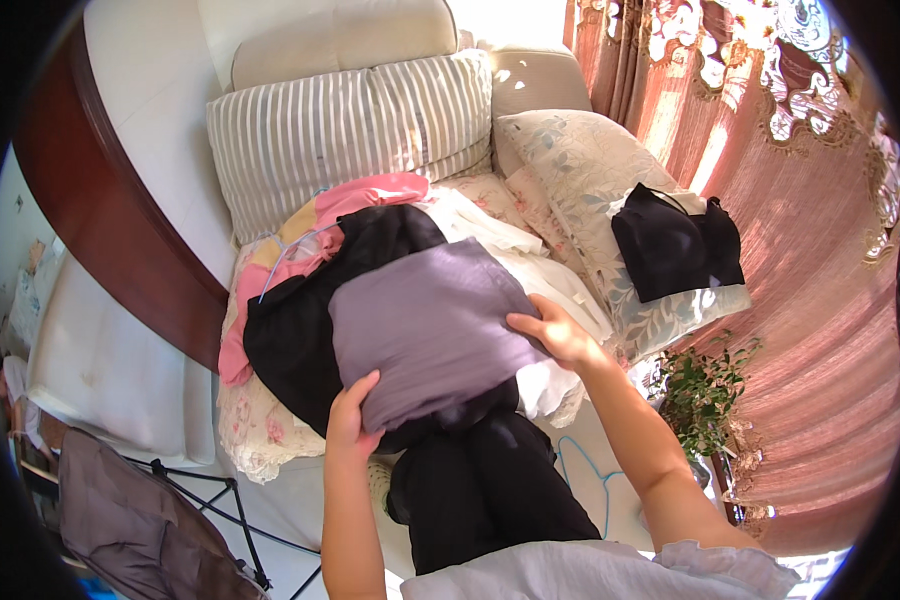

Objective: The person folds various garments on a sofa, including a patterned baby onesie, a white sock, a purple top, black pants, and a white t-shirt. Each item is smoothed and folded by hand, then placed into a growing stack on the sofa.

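Note:
A folded mauve-grey cloth garment [435,322] is held between my two hands. My left hand [354,420] grips its lower left corner, thumb on top. At the right edge, my right hand [559,330] holds it with thumb and fingers. Beneath it, a black garment [285,345] lies with a light blue clothes hanger [277,262] near its upper left edge. Pink clothing [371,191] and white clothing [555,281] spread around it on the seat. A black camisole-style top [675,244] rests on a leaf-patterned cushion [577,157] to the right.
A striped cushion [352,127] leans at the sofa's back. At right are a leafy plant [705,390] and a pink curtain [817,345]. A blue hanger [604,480] lies on the floor by my legs. A brown folding chair [135,517] stands lower left.

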Demonstrator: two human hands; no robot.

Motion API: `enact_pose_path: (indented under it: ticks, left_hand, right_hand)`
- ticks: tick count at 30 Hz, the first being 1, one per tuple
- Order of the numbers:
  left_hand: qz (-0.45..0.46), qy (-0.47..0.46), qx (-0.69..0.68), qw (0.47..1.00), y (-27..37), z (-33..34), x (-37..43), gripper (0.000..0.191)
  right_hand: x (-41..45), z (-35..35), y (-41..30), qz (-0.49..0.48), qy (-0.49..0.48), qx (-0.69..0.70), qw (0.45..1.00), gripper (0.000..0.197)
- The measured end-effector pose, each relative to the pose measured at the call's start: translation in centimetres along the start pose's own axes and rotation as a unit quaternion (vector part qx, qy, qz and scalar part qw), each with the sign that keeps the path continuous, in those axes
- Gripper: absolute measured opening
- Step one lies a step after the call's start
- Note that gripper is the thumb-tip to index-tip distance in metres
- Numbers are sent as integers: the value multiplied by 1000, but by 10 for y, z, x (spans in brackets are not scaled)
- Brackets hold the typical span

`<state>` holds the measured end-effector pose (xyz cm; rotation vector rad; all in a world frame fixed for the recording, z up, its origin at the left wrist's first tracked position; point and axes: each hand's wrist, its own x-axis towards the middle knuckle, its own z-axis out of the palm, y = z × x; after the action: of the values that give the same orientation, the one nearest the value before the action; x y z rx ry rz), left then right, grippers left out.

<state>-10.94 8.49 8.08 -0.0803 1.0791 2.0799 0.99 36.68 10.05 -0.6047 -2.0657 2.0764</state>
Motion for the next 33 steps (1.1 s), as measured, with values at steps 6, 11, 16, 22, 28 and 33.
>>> enact_pose_path:
  ticks: [6,11,16,22,28,33]
  left_hand:
    - [-44,22,-36,998,18,27,-47,25]
    - [27,-29,-72,997,56,98,5,16]
    - [61,-230,-45,970,93,232,93,13]
    - [136,-346,64,926,50,338,161,42]
    - [-16,-232,294,927,-42,281,181,54]
    - [-38,-196,296,934,-41,176,128,43]
  right_hand:
    - [-37,-4,-39,-43,-24,58,997,47]
    - [25,-51,-93,-86,77,28,993,29]
    - [62,-146,-205,-234,174,42,956,34]
    - [57,-269,-225,-308,293,-18,905,31]
    - [62,-346,-132,-151,522,-395,741,41]
    - [71,-272,-114,-126,244,-565,778,37]
